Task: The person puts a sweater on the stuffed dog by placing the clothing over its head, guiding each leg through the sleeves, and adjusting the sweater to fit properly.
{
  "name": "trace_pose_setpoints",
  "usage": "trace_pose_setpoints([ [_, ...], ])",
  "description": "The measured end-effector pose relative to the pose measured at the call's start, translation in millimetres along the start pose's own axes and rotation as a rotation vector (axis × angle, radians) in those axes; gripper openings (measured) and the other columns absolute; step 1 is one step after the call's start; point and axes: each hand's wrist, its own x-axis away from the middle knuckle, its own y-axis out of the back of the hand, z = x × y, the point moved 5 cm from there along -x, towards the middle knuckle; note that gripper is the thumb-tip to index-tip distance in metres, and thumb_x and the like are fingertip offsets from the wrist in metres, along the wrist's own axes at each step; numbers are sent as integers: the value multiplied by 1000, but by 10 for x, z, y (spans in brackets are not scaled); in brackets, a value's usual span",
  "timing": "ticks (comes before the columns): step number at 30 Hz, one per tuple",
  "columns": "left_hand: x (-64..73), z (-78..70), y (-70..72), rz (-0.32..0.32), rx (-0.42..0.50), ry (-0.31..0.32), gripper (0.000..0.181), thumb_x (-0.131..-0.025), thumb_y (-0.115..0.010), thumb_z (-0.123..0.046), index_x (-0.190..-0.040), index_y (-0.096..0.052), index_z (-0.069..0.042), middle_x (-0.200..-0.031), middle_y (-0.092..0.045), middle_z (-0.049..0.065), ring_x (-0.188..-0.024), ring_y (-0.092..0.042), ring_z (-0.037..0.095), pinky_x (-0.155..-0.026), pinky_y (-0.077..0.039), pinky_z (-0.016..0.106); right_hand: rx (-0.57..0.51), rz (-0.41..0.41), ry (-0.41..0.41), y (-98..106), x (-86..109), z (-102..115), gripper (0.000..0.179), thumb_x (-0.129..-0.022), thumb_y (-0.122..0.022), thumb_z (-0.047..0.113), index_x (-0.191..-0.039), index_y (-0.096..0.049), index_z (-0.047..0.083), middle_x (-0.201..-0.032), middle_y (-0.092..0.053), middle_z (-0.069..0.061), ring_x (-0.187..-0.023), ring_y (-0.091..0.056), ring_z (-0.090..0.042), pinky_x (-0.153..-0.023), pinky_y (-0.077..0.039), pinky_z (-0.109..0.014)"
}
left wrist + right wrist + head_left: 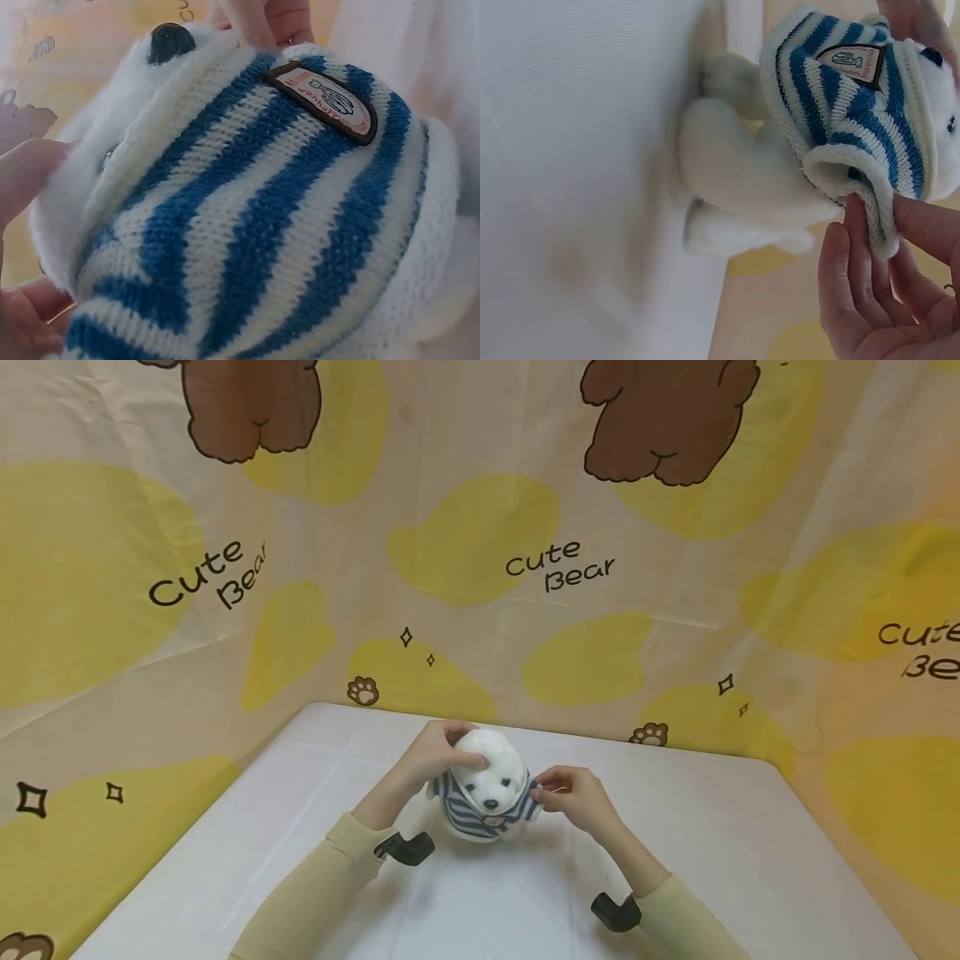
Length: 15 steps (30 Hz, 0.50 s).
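A white plush toy point(489, 750) with a dark nose and eyes stands upright on the white table, wearing a blue-and-white striped knit sweater point(262, 202). A small dark-edged patch point(330, 101) is on the sweater's front. My left hand point(435, 753) holds the toy's head from its side, thumb over the face. With thumb and fingers my right hand point(577, 795) pinches the white cuff point(885, 225) of one sleeve; no paw shows in its opening. The toy's white legs point(716, 146) touch the table in the right wrist view. Its back is hidden.
A white table point(495, 902) spreads around the toy. Behind and beside it hangs a printed cloth point(465, 539) with bears, yellow blobs and lettering. Dark wrist-camera mounts point(617, 912) stick out near both cuffs.
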Motion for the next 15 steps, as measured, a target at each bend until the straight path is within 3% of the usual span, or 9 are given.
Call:
trace_pose_setpoints([
  [3,-3,-3,-3,5,5,-1,48,-65,-83,-21,-109,-68,-9,-103,-69,6,-93,-62,19,-81,-53,35,4,1,-47,-17,-11,-60,14,-81,-72,9,-93,-69,3,-80,-66,-4,-70,-64,-13,-69,-57,-32],
  [8,-7,14,-2,12,20,-4,48,-66,-83,-21,-109,-67,-8,-103,-69,6,-93,-62,19,-82,-53,35,13,44,-56,-72,-57,-157,16,-81,-72,11,-92,-68,0,-78,-66,-5,-69,-64,-12,-67,-57,-30],
  [11,-6,25,0,11,20,-2,49,-66,-84,-24,-110,-67,-10,-104,-69,5,-94,-62,18,-83,-52,35,34,26,-16,-70,-81,-129,17,-81,-72,10,-95,-68,1,-81,-67,-4,-72,-64,-12,-68,-56,-29],
  [15,-9,27,-11,20,40,-4,52,-66,-85,-29,-112,-67,-13,-106,-69,3,-96,-62,18,-84,-52,36,3,-81,123,-13,-85,93,25,-84,-69,11,-109,-66,7,-99,-70,-6,-91,-66,-18,-81,-54,-33],
])
